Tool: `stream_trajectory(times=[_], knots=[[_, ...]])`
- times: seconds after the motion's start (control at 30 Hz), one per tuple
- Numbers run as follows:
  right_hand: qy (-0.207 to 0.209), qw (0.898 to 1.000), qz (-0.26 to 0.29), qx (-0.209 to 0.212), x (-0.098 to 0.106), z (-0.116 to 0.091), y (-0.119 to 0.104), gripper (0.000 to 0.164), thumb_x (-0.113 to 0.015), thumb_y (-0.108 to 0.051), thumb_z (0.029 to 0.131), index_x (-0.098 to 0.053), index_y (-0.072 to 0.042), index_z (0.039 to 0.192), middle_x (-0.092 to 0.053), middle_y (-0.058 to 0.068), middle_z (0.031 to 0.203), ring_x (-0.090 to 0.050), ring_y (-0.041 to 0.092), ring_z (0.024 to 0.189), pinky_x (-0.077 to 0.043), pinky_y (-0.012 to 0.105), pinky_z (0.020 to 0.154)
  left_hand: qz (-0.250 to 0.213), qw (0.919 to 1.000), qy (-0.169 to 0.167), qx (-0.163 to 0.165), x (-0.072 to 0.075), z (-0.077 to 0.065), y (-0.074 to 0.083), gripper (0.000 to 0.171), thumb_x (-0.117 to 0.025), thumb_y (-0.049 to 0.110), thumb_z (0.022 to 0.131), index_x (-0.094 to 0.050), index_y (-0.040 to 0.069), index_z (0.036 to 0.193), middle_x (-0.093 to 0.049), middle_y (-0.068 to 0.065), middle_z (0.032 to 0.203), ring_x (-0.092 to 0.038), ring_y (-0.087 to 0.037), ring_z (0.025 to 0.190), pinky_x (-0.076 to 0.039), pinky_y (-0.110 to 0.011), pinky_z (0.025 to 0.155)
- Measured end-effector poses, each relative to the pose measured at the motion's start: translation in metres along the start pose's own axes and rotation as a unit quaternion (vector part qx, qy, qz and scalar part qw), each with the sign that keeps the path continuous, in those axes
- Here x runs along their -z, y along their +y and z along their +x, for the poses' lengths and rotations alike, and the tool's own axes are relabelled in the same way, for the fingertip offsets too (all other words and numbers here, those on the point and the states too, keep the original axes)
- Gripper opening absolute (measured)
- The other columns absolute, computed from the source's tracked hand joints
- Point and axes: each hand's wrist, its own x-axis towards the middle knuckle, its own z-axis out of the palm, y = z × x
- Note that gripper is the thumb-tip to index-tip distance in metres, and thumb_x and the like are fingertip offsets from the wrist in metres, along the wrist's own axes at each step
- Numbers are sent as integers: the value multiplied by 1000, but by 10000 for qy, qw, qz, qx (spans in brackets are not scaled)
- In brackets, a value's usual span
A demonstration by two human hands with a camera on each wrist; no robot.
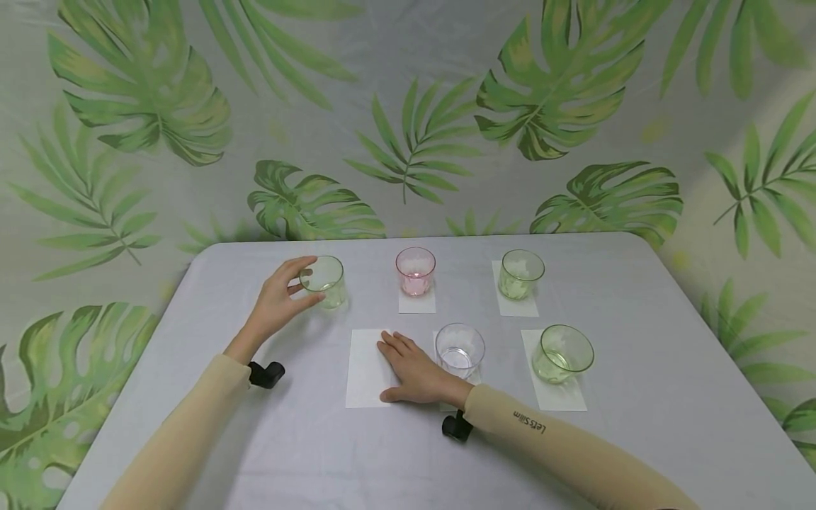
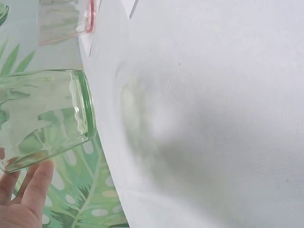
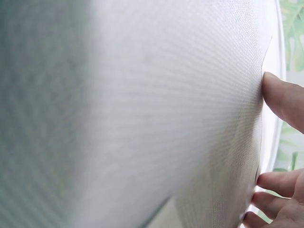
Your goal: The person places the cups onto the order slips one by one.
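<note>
My left hand (image 1: 278,301) grips a light green glass tumbler (image 1: 332,292) by its side, thumb and fingers on opposite sides of it. In the left wrist view this tumbler (image 2: 52,116) hangs just above the white table, its shadow apart from its base. With fingers spread, my right hand (image 1: 417,370) rests on the right edge of a white paper sheet (image 1: 366,375). The right wrist view has its thumb (image 3: 284,100) and several fingertips touching the paper. A clear glass tumbler (image 1: 460,347) stands right beside the right hand, partly behind it.
A pink tumbler (image 1: 416,273) stands on a paper slip (image 1: 417,305) at the back middle. On the right are two more green tumblers, one at the back (image 1: 520,280) and one nearer (image 1: 561,360), each on paper. A leaf-patterned cloth (image 1: 414,134) hangs behind the table.
</note>
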Motion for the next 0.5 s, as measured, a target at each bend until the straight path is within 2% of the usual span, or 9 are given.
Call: stream_trajectory(times=[0.03,0.17,0.5], knots=[[-2,10000,2,-6,0,0,0,85,-74,-31,84,-28,8,145,-21,24,153,-15,39,141,-17,45,114,30,10000,-9,-10,-1,0,-4,65,-75,8,83,-45,1,140,-41,-17,141,-47,-36,121,-45,-45,97],[-14,10000,18,-39,0,1,0,85,-74,-31,84,-29,8,145,-21,23,153,-14,39,141,-16,45,114,44,9999,-57,-69,-1,-3,0,65,-76,8,83,-45,2,140,-42,-16,140,-48,-34,121,-46,-42,96],[-6,10000,10,-56,0,1,0,85,-74,-31,84,-29,8,145,-21,23,153,-15,39,141,-17,45,114,-173,9993,-185,-277,-6,-13,6,69,-77,4,80,-44,1,140,-41,-18,141,-47,-36,121,-46,-46,95]])
